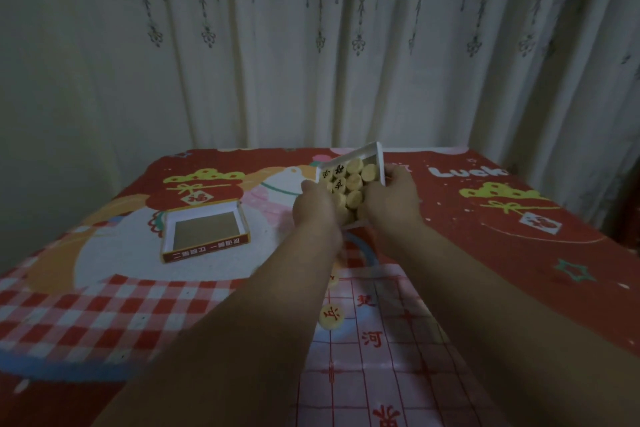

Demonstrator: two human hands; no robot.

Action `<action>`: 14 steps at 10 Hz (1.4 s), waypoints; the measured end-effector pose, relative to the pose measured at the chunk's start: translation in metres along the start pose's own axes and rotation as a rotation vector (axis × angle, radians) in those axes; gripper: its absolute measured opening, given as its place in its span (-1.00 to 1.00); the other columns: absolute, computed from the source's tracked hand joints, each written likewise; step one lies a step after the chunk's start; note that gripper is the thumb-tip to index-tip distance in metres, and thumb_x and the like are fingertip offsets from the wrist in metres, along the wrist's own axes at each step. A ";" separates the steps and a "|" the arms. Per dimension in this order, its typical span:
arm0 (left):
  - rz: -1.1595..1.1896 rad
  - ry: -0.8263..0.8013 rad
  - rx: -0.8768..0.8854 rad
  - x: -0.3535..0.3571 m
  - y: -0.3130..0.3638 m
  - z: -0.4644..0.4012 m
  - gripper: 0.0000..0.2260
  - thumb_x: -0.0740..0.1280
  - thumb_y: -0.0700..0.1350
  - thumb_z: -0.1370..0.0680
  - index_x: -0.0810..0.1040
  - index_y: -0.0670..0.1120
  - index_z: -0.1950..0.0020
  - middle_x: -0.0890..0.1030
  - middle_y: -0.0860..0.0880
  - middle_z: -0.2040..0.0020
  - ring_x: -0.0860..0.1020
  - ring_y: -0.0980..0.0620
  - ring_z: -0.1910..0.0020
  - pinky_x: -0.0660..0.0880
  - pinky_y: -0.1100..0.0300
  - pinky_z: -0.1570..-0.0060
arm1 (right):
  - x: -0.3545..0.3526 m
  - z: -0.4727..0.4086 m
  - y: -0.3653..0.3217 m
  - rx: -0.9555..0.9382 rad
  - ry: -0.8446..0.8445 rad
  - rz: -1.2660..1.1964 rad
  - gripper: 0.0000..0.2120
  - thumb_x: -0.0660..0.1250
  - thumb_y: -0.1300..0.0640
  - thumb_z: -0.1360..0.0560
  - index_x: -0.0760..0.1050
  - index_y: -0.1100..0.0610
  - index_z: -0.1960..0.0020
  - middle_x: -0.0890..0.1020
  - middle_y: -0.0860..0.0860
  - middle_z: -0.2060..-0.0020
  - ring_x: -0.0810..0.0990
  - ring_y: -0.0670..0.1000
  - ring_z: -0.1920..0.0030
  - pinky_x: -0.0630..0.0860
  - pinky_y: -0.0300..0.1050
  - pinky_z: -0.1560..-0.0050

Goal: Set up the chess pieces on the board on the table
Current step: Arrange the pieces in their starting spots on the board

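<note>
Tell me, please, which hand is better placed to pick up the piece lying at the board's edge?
Left, probably: the loose piece lies beside the left forearm. Both the left hand and right hand grip the tilted tray of pieces.

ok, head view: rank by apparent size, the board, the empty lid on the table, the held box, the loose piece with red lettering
1. board, partly hidden by the arms
2. lid and held box: look alike, box tilted and partly covered, unranked
3. loose piece
</note>
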State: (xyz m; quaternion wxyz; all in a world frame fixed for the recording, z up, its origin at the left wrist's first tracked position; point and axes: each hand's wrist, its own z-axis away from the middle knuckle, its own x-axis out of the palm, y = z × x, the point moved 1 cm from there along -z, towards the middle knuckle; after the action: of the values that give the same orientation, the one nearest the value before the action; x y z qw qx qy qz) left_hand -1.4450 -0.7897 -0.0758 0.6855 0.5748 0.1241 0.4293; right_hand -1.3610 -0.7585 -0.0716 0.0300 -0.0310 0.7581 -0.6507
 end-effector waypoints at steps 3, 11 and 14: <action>0.101 0.086 0.061 0.009 -0.010 -0.028 -0.50 0.10 0.21 -0.48 0.63 -0.09 -0.10 0.67 -0.08 -0.05 0.62 -0.15 -0.02 0.54 -0.10 -0.16 | 0.010 0.014 0.007 -0.009 -0.130 0.103 -0.80 0.14 0.32 -0.43 0.42 0.15 0.00 0.59 0.21 0.10 0.57 0.19 0.15 0.61 0.12 0.12; 0.557 0.046 -0.101 0.008 -0.007 -0.044 -0.78 0.23 -0.13 -0.52 0.58 -0.18 -0.04 0.67 -0.16 -0.01 0.66 -0.17 0.10 0.62 -0.02 0.18 | 0.017 0.002 0.012 0.177 -0.043 -0.171 -0.76 0.19 0.10 -0.43 0.50 0.09 -0.06 0.65 0.15 0.01 0.67 0.20 0.03 0.64 0.22 0.00; 0.698 0.095 -0.117 -0.008 -0.002 -0.047 -0.81 0.08 -0.22 -0.48 0.46 -0.13 0.23 0.51 -0.12 0.19 0.53 -0.10 0.19 0.54 0.07 0.04 | 0.011 0.012 0.002 0.321 -0.022 -0.361 -0.83 0.11 0.30 -0.59 0.48 0.20 -0.02 0.68 0.18 0.12 0.70 0.12 0.35 0.69 -0.02 0.25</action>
State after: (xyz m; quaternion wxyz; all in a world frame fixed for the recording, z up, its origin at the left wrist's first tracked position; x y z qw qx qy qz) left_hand -1.4802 -0.7638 -0.0951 0.5227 0.5217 -0.0726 0.6703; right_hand -1.3713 -0.7708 -0.0756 -0.0739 -0.1680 0.6266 -0.7574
